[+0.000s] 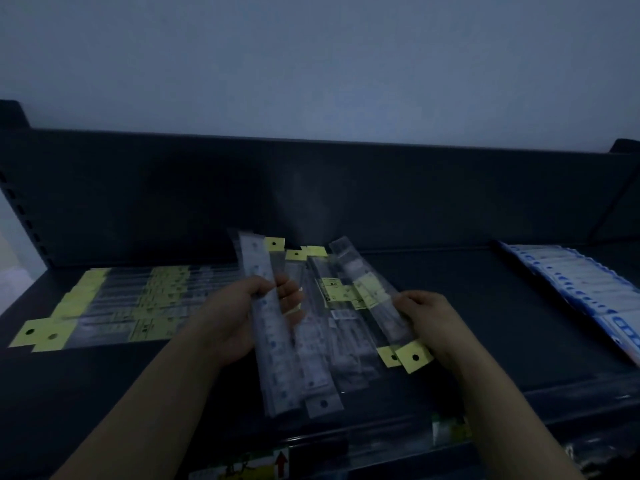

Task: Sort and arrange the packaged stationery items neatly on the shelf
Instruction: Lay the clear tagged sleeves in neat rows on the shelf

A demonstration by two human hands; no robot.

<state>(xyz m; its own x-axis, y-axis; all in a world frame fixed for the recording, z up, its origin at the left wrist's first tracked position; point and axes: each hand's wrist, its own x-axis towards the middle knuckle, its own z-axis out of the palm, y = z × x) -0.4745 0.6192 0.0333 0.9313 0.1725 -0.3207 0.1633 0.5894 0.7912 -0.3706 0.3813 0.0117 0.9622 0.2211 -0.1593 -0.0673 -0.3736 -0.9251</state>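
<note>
I hold a fanned bundle of packaged rulers in clear sleeves with yellow hang tabs above the dark shelf. My left hand grips the bundle's left side, its fingers wrapped around a clear ruler pack. My right hand holds the right side, pinching a slanted pack whose yellow tab points toward me. A neat row of the same ruler packs lies flat on the shelf's left part.
A row of blue and white packages lies overlapped at the shelf's right end. The shelf's dark back panel rises behind. Price labels sit in the front rail below my arms.
</note>
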